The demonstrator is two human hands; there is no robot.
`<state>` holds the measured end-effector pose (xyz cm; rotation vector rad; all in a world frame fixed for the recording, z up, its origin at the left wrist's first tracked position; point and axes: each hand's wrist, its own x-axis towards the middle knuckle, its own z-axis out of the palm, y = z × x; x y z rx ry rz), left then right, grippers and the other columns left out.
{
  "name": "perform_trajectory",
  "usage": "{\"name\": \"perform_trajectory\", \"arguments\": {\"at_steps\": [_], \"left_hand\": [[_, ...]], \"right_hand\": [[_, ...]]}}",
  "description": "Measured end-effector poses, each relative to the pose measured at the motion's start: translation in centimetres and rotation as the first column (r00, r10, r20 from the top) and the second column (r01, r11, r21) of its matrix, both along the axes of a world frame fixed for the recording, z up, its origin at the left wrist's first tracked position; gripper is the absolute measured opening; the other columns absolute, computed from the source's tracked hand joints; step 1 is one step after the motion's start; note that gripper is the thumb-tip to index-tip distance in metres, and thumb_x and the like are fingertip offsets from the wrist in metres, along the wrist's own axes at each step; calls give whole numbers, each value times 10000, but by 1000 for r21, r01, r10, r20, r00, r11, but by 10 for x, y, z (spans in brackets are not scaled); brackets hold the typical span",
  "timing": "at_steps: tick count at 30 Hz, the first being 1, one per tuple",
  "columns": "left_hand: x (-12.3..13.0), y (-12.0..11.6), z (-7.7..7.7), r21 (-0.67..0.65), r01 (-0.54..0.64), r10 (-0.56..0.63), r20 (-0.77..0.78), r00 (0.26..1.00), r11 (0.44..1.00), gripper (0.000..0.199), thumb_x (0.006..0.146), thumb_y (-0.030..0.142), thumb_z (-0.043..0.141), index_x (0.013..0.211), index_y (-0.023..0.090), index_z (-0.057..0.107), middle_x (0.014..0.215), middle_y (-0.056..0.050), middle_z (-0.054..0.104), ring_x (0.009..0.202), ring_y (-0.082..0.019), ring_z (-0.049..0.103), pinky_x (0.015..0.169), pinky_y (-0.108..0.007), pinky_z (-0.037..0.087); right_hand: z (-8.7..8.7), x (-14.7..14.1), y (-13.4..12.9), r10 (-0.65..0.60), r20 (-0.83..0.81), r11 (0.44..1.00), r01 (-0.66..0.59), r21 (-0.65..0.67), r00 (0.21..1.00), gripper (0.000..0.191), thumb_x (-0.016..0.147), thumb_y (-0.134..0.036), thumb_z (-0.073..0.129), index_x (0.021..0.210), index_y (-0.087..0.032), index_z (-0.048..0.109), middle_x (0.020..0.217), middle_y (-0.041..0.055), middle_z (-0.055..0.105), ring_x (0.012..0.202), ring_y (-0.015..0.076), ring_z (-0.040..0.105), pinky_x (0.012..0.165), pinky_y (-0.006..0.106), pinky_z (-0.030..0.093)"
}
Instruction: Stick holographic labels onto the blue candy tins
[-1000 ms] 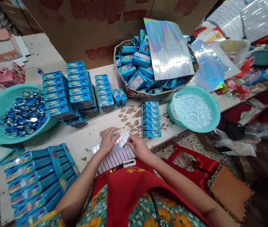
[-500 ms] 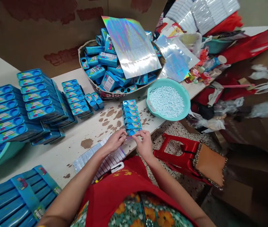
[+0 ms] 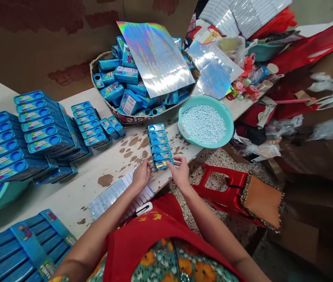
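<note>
A row of several small blue boxes [image 3: 159, 145] stands on the stained table in front of me, printed ends up, each with a round recess. The nearest box has a shiny rainbow-like patch [image 3: 163, 164] on its end. My right hand [image 3: 179, 170] is at that box, thumb on its top and bent fingers along its right side. Just left of the row is my left hand [image 3: 142, 174], apart from the boxes, fingers curled together; what they hold, if anything, is hidden. A silvery sheet of strips [image 3: 111, 199] lies under my left forearm.
Behind the row stands a cut carton [image 3: 95, 64] of loose blue boxes, with a holographic sheet [image 3: 157, 55] on top. A turquoise bowl [image 3: 230, 123] of pale pellets sits right. Stacked blue boxes [image 3: 44, 125] fill the left. A red stool [image 3: 213, 188] stands beyond the table edge.
My left hand has drawn back left from the nearest box. My right thumb has moved onto its top, where the shiny patch now shows. The whole view has shifted slightly.
</note>
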<state>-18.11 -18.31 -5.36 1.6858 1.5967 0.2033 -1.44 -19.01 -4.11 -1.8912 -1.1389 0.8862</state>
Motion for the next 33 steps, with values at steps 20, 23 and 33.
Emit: {"name": "perform_trajectory", "arguments": {"at_steps": [20, 23, 33], "left_hand": [[-142, -61, -4, -288, -130, 64, -225, 972, 949, 272, 756, 430, 527, 824, 173, 587, 913, -74, 624, 898, -230, 545, 704, -289, 388], [-145, -65, -2, -297, -175, 161, -74, 984, 939, 254, 738, 358, 554, 920, 183, 581, 791, -19, 627, 732, -172, 558, 624, -250, 363], [-151, -70, -4, -113, -241, 237, -50, 970, 964, 253, 824, 278, 394, 725, 184, 607, 712, -40, 613, 697, -178, 533, 639, -280, 354]], "right_hand": [[-25, -95, -41, 583, 25, 797, -566, -210, 812, 417, 669, -226, 649, 1061, -158, 528, 924, 65, 619, 812, 204, 592, 721, 340, 484], [-48, -105, -39, 569, -72, 796, -571, -201, 819, 395, 685, -186, 598, 1073, -162, 529, 775, 12, 622, 696, 179, 587, 664, 315, 478], [-10, -138, -31, 767, 524, 457, -888, -43, 369, 398, 840, -239, 540, 1236, -246, 508, 1243, 103, 516, 1114, 281, 447, 897, 431, 397]]}}
